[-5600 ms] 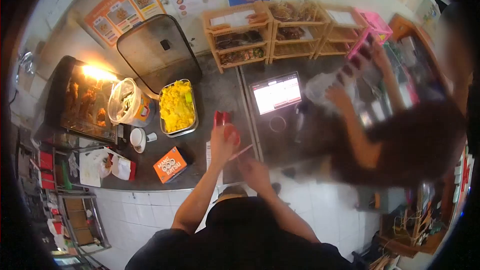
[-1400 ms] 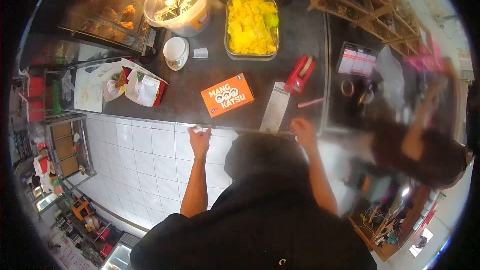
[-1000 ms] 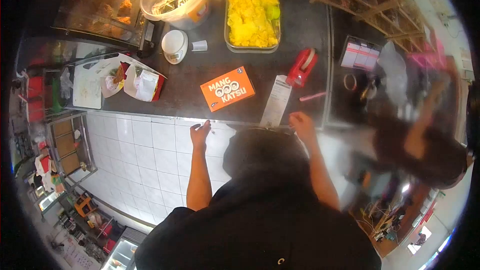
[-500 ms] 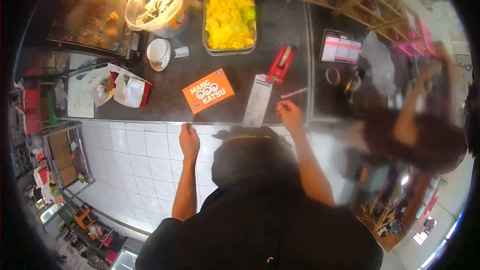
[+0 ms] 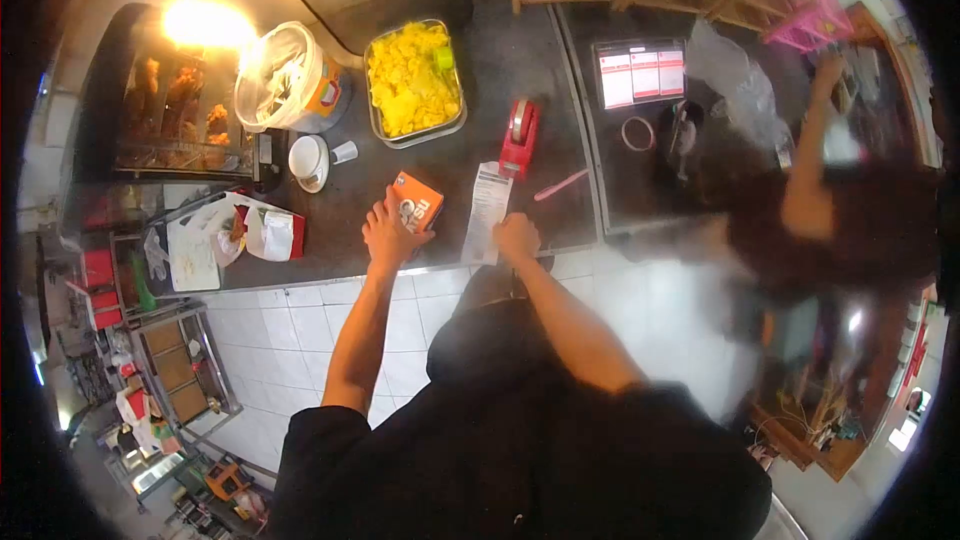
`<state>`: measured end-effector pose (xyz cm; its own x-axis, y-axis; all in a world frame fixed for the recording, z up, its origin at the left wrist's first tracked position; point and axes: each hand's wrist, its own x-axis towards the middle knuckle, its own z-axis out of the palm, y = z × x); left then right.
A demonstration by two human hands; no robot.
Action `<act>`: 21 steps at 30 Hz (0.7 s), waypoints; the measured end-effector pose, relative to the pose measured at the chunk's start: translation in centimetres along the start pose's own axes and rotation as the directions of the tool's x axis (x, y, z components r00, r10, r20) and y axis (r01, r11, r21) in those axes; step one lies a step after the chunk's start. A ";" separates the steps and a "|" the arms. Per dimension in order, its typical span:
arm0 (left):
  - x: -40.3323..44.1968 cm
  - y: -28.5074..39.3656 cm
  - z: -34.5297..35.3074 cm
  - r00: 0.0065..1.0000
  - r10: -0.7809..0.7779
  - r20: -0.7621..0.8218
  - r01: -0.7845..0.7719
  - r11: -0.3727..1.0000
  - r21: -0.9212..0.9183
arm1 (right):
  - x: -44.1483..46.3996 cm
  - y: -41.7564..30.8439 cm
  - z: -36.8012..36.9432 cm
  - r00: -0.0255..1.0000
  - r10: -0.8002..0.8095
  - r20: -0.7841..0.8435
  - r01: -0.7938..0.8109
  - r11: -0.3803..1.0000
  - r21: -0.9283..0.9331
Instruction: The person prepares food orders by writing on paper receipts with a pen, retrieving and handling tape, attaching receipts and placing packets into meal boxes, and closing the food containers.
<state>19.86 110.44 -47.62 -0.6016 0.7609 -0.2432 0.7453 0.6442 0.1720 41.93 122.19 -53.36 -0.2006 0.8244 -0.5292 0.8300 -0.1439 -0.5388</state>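
Observation:
An orange cardboard food box (image 5: 422,202) with white lettering lies on the dark counter. My left hand (image 5: 392,234) reaches over its left part, fingers along the far left side and thumb at the near edge, gripping it where it lies. Right of the box is a long printed receipt (image 5: 486,202). At its lower right edge my right hand (image 5: 517,238) is closed, fingertips pinching the paper; the exact contact is partly hidden. A red tape dispenser (image 5: 518,137) stands at the receipt's far end, with a pink, pen-like stick (image 5: 560,186) to the right.
Behind are a glass tray of yellow food (image 5: 412,80), a clear bucket (image 5: 290,80) and a small white scale (image 5: 308,160). An open food carton (image 5: 270,235) sits at left. A tablet (image 5: 640,73) lies at right, near a blurred co-worker (image 5: 825,215).
Both hands have moved forward over the counter. My left hand has taken hold of the orange box; my right has come left to the receipt and closed on its edge. The view has shifted.

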 end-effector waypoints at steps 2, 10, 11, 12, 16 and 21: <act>-1.1 1.2 0.4 0.998 -0.054 -0.014 0.054 0.998 0.028 | 0.4 0.8 0.0 0.997 -0.053 0.049 0.050 0.997 0.062; -1.1 -4.0 9.3 0.996 0.019 -0.090 -0.033 0.988 -0.153 | -0.6 -4.6 -4.3 0.803 -0.518 0.296 0.365 0.819 0.443; -1.0 -3.7 8.9 0.994 -0.065 0.093 0.089 0.955 -0.283 | -0.7 -6.0 -3.9 0.786 -0.596 0.165 0.432 0.719 0.544; -1.4 -2.8 7.6 0.993 -0.084 0.088 0.105 0.954 -0.282 | -0.8 -7.2 -3.8 0.760 -0.650 0.023 0.496 0.602 0.626; -2.8 -3.1 5.8 0.986 0.109 -0.126 -0.163 0.782 -0.602 | 0.4 -7.9 -1.9 0.703 -0.588 0.399 0.219 0.713 0.666; -4.4 1.6 -0.3 0.893 -0.207 -0.399 -0.082 0.798 -0.597 | -0.4 -4.2 2.0 0.817 -0.472 0.330 0.325 0.851 0.414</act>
<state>23.55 108.14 -45.97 -0.8066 0.5769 0.1285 0.4721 0.4981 0.7273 37.50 121.42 -52.18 -0.7278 0.5612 -0.3943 0.4256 -0.0813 -0.9013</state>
